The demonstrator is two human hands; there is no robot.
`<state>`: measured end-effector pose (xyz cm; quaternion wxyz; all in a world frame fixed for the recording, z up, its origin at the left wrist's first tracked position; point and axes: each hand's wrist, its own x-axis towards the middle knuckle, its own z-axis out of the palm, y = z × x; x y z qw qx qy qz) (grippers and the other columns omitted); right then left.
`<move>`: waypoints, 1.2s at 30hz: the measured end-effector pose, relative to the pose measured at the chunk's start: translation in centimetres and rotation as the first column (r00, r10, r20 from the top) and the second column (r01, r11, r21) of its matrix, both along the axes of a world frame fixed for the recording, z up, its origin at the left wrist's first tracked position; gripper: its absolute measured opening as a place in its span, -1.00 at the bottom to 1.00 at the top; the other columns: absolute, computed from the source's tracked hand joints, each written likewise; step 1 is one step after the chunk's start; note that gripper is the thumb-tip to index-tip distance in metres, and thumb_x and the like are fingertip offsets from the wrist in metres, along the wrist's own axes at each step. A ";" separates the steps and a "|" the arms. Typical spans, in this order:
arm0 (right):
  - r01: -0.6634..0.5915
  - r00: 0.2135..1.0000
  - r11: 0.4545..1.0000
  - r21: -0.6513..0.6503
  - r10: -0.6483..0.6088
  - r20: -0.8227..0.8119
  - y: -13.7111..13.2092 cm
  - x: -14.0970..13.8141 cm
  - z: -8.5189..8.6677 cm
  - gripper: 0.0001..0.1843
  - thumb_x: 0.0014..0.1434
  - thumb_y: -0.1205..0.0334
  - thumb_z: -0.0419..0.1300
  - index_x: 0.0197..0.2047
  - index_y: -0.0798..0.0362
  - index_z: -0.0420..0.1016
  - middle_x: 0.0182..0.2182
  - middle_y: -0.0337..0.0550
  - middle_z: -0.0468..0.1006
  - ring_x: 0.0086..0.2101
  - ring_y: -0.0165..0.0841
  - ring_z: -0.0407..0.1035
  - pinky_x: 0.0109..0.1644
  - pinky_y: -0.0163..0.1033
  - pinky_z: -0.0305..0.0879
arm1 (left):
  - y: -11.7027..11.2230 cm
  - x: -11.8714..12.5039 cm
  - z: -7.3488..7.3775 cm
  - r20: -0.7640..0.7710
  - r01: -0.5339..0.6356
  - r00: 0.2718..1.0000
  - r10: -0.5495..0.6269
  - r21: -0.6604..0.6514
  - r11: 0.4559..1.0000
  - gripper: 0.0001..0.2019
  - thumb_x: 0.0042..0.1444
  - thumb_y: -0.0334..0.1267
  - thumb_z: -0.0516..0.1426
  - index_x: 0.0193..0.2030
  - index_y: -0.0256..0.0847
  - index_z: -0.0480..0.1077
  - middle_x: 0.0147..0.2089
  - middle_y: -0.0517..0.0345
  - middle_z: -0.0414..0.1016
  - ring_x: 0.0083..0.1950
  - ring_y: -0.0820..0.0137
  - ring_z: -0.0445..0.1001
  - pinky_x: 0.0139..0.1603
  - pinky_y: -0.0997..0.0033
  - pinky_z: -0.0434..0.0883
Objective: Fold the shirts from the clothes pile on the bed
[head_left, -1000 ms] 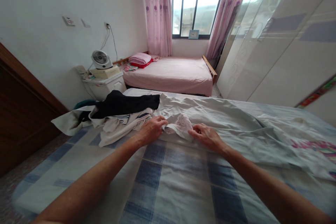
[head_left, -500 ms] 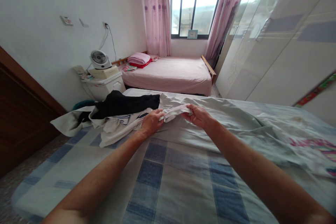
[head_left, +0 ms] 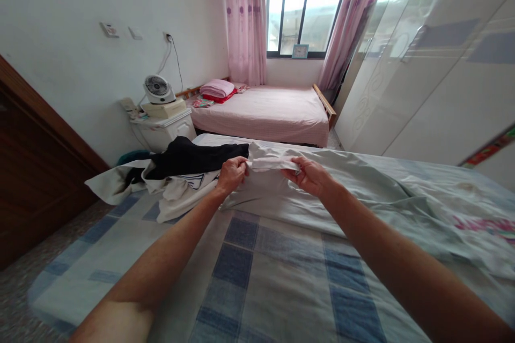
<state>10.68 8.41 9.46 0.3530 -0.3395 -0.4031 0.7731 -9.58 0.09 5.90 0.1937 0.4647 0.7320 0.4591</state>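
My left hand [head_left: 233,173] and my right hand [head_left: 309,174] pinch the two ends of a whitish band-like edge [head_left: 271,164] of a light grey garment. The band is stretched nearly straight between them, just above the bed. The rest of the light grey garment [head_left: 341,182] spreads wrinkled across the bed to the right; its full shape I cannot make out. Close by my left hand lie a black garment [head_left: 193,158] and an off-white garment [head_left: 175,201] with dark stripes. At the far right rests a white garment [head_left: 470,214] with pink lettering.
Under the clothes is a bed with a blue-and-grey checked sheet [head_left: 273,278]. Beyond it stand a pink-covered bed [head_left: 277,110] and a white bedside cabinet [head_left: 173,128] bearing a small fan [head_left: 157,88]. A white wardrobe [head_left: 422,80] lines the right side, a brown door [head_left: 36,171] the left.
The whitish band has gone from slanted and bunched to level and taut between my hands. My left hand has risen slightly. The view has shifted a little to the left.
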 end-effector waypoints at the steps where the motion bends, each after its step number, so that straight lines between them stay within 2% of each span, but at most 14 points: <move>1: -0.002 1.000 1.000 -0.016 0.003 0.013 -0.6 0.4 -0.3 -0.88 0.18 0.45 0.01 -0.33 0.09 0.31 -0.46 -0.27 0.49 -0.45 -0.52 0.40 -0.33 -0.32 0.49 | 0.2 0.0 -0.2 0.165 0.011 0.986 -0.010 -0.003 1.000 -0.79 0.11 -0.34 0.02 -0.19 -0.23 0.46 -0.48 0.19 0.47 -0.57 0.49 0.42 -0.52 0.57 0.30; 2: -0.008 0.999 0.999 -0.038 0.009 0.034 -1.2 0.8 -0.6 -0.89 0.17 0.44 0.03 -0.32 0.09 0.33 -0.43 -0.26 0.51 -0.44 -0.51 0.40 -0.33 -0.31 0.49 | 0.4 -0.1 -0.3 0.299 0.010 0.954 -0.005 -0.014 1.000 -0.80 0.11 -0.36 0.02 -0.18 -0.26 0.44 -0.45 0.18 0.47 -0.57 0.51 0.42 -0.53 0.58 0.32; 4: -0.068 0.993 0.996 -0.052 0.072 0.096 -2.5 1.6 -1.6 -0.90 0.15 0.44 0.06 -0.29 0.11 0.37 -0.38 -0.20 0.53 -0.41 -0.47 0.42 -0.35 -0.29 0.49 | 0.6 -0.1 -0.7 0.441 -0.003 0.897 0.024 -0.047 0.999 -0.82 0.13 -0.36 0.02 -0.20 -0.30 0.41 -0.45 0.16 0.47 -0.54 0.51 0.44 -0.50 0.56 0.38; 8: -0.202 0.949 0.979 -0.037 0.205 0.237 -4.3 2.5 -3.6 -0.89 0.08 0.39 0.12 -0.28 0.16 0.43 -0.39 -0.14 0.53 -0.45 -0.43 0.41 -0.44 -0.30 0.46 | 0.3 0.0 -1.0 0.483 0.038 0.875 0.009 -0.088 0.995 -0.77 0.10 -0.22 0.11 -0.16 -0.33 0.41 -0.53 0.19 0.43 -0.56 0.50 0.42 -0.50 0.52 0.42; 11: -0.195 0.946 0.980 -0.028 0.196 0.257 -4.5 2.6 -4.4 -0.92 0.05 0.36 0.16 -0.32 0.14 0.44 -0.42 -0.17 0.51 -0.48 -0.44 0.38 -0.46 -0.32 0.44 | 0.6 0.5 -1.0 0.490 0.066 0.871 -0.026 -0.064 0.996 -0.72 -0.08 -0.34 0.25 -0.17 -0.32 0.44 -0.52 0.23 0.43 -0.59 0.54 0.38 -0.55 0.59 0.37; 14: -0.169 0.960 0.986 -0.009 0.167 0.224 -4.4 2.6 -4.6 -0.92 0.04 0.34 0.18 -0.33 0.11 0.42 -0.42 -0.21 0.49 -0.48 -0.45 0.37 -0.45 -0.31 0.44 | 1.2 0.9 -1.1 0.532 -0.001 0.847 0.001 -0.001 1.000 -0.78 -0.10 -0.46 0.20 -0.23 -0.34 0.45 -0.44 0.20 0.45 -0.56 0.58 0.36 -0.53 0.60 0.36; 18: -0.182 0.947 0.983 -0.010 0.178 0.266 -4.1 2.9 -5.0 -0.93 0.01 0.32 0.20 -0.36 0.09 0.41 -0.42 -0.24 0.45 -0.45 -0.46 0.36 -0.39 -0.30 0.45 | 1.7 0.9 -1.4 0.569 -0.063 0.821 0.042 0.017 0.998 -0.71 -0.04 -0.43 0.15 -0.11 -0.32 0.41 -0.37 0.17 0.45 -0.53 0.60 0.36 -0.50 0.59 0.38; 21: -0.244 0.898 0.968 0.056 0.204 0.391 -3.5 3.0 -4.8 -0.85 0.03 0.21 0.20 -0.32 0.10 0.44 -0.38 -0.21 0.47 -0.42 -0.45 0.36 -0.39 -0.31 0.43 | 1.5 0.9 -1.6 0.582 -0.028 0.813 0.009 0.024 0.999 -0.63 -0.12 -0.45 0.21 -0.09 -0.31 0.42 -0.33 0.15 0.44 -0.48 0.58 0.40 -0.46 0.59 0.39; 24: -0.267 0.823 0.944 0.192 0.119 0.556 -2.7 2.7 -4.1 -0.77 0.06 0.09 0.16 -0.37 0.10 0.45 -0.46 -0.21 0.45 -0.44 -0.44 0.32 -0.46 -0.37 0.33 | 1.4 1.1 -1.7 0.580 -0.010 0.814 -0.019 0.048 0.999 -0.57 -0.22 -0.50 0.25 -0.10 -0.31 0.44 -0.29 0.15 0.46 -0.46 0.57 0.41 -0.42 0.58 0.40; 26: -0.275 0.778 0.927 0.255 0.059 0.626 -2.4 2.3 -3.7 -0.74 0.05 0.06 0.16 -0.42 0.11 0.44 -0.52 -0.22 0.41 -0.47 -0.44 0.29 -0.48 -0.39 0.28 | 1.5 1.3 -1.8 0.574 -0.025 0.819 -0.013 0.058 0.998 -0.56 -0.21 -0.49 0.24 -0.09 -0.31 0.43 -0.26 0.14 0.46 -0.45 0.57 0.41 -0.39 0.57 0.40; 29: -0.327 0.738 0.907 0.266 0.070 0.671 -2.0 1.7 -3.7 -0.65 0.07 -0.01 0.10 -0.49 0.11 0.44 -0.59 -0.23 0.38 -0.52 -0.43 0.25 -0.49 -0.36 0.24 | 1.6 1.4 -1.6 0.557 -0.045 0.830 0.012 0.045 0.998 -0.58 -0.14 -0.46 0.21 -0.05 -0.32 0.40 -0.24 0.11 0.45 -0.43 0.58 0.40 -0.41 0.60 0.37; 31: -0.371 0.732 0.866 0.334 0.052 0.679 -1.7 1.6 -3.9 -0.60 0.12 -0.01 0.02 -0.53 0.10 0.43 -0.62 -0.24 0.35 -0.54 -0.45 0.23 -0.49 -0.36 0.21 | 1.4 1.5 -1.4 0.544 -0.039 0.839 0.021 0.022 0.999 -0.60 -0.10 -0.42 0.21 -0.04 -0.34 0.38 -0.27 0.10 0.44 -0.45 0.57 0.39 -0.47 0.60 0.35; 34: -0.377 0.721 0.725 0.576 -0.161 0.674 -0.9 1.8 -4.7 -0.74 0.07 0.17 0.05 -0.50 0.09 0.49 -0.61 -0.26 0.39 -0.53 -0.47 0.23 -0.44 -0.39 0.16 | 0.6 1.5 -1.1 0.462 0.021 0.887 -0.002 -0.036 0.999 -0.49 -0.12 -0.37 0.25 0.05 -0.35 0.34 -0.37 0.19 0.40 -0.53 0.56 0.34 -0.54 0.59 0.30; 36: -0.394 0.691 0.679 0.619 -0.225 0.687 -0.4 1.9 -5.2 -0.80 0.00 0.26 0.08 -0.46 0.08 0.53 -0.64 -0.29 0.39 -0.56 -0.49 0.23 -0.46 -0.39 0.13 | 0.1 1.5 -1.1 0.377 0.106 0.924 -0.069 -0.077 0.991 -0.37 -0.15 -0.38 0.27 0.14 -0.34 0.28 -0.43 0.24 0.38 -0.55 0.56 0.32 -0.56 0.59 0.27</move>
